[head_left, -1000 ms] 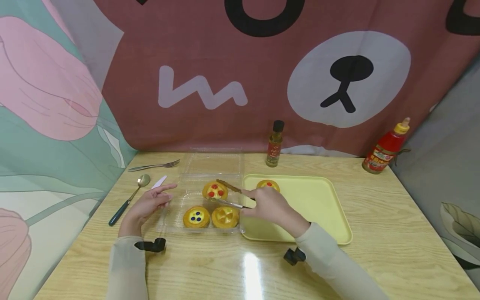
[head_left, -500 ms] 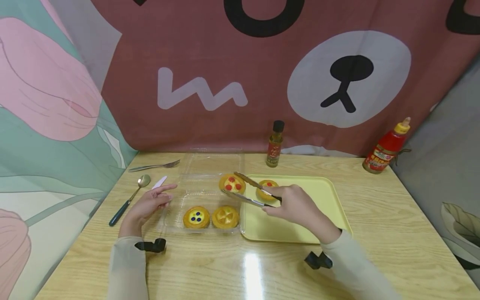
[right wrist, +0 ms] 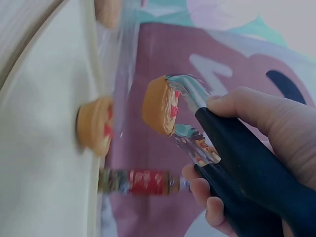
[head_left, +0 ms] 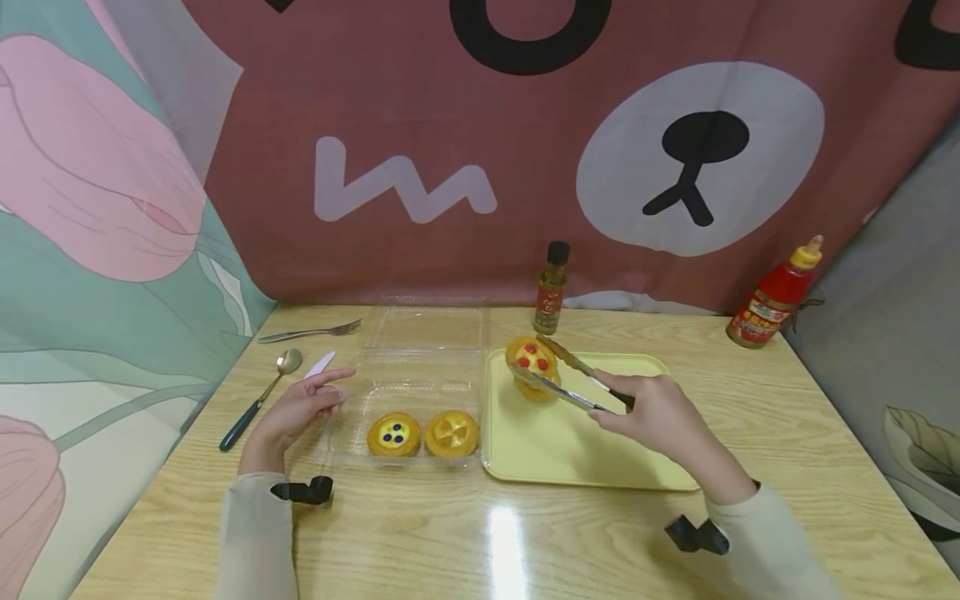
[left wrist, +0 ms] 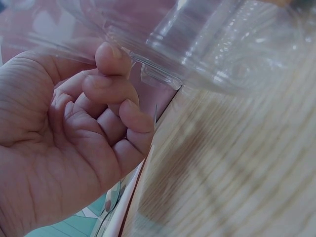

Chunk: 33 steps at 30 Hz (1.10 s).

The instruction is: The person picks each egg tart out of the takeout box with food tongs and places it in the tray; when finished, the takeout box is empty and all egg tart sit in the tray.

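My right hand [head_left: 656,410] grips black-handled metal tongs [head_left: 577,375]. Between the tong tips is an egg tart with red topping [head_left: 529,357], held up above the yellow tray [head_left: 585,450]. In the right wrist view this tart [right wrist: 159,104] is tilted and apart from a second red-topped tart [right wrist: 93,126] that sits on the tray. My left hand [head_left: 300,408] stays at the left edge of an open clear plastic box [head_left: 405,392], its curled fingers at the rim [left wrist: 163,74]. Inside the box lie a blue-dotted tart [head_left: 393,434] and a plain yellow tart [head_left: 452,433].
Left of the box lie a fork [head_left: 311,332], a spoon [head_left: 258,402] and a knife [head_left: 320,363], partly hidden by my left hand. A sauce bottle [head_left: 550,296] stands behind the tray, and a red squeeze bottle [head_left: 768,304] at the back right. A printed cloth hangs behind the table.
My right hand has moved right with the tongs, carrying the red-topped tart out of the plastic box and over the tray. My left hand has not moved.
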### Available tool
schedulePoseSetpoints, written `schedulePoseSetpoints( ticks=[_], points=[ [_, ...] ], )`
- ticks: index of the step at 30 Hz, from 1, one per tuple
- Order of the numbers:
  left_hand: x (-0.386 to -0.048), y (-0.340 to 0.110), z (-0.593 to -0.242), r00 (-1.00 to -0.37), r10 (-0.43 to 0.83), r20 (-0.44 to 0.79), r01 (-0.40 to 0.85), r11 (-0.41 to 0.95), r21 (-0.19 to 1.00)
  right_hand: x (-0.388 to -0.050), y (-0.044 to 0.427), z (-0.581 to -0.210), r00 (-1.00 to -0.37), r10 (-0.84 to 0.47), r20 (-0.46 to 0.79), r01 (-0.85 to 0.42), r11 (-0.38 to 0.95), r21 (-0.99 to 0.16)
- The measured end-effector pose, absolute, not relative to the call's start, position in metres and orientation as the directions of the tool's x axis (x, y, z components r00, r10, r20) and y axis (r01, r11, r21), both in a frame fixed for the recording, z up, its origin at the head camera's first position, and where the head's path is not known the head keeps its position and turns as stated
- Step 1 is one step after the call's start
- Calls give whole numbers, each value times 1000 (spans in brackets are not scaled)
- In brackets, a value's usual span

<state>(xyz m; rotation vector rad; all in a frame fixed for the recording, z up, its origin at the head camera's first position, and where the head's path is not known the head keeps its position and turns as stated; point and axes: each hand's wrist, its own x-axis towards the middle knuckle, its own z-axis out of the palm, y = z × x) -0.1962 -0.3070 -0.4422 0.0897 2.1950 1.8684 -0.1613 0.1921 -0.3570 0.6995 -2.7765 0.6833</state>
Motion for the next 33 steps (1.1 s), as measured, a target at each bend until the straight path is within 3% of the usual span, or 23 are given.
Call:
schedulePoseSetpoints(
  ticks=[16,33],
  points=[
    [-198,-305,-441,-964,221,-147,-111,166,980,-160,258,-375,-940,-269,208,-327,886,-330],
    [-195,-305,-441,-967,205,-149,-113,177,978,-157,272,-398,-955,-244,168,-287,905,-314]
  ],
)
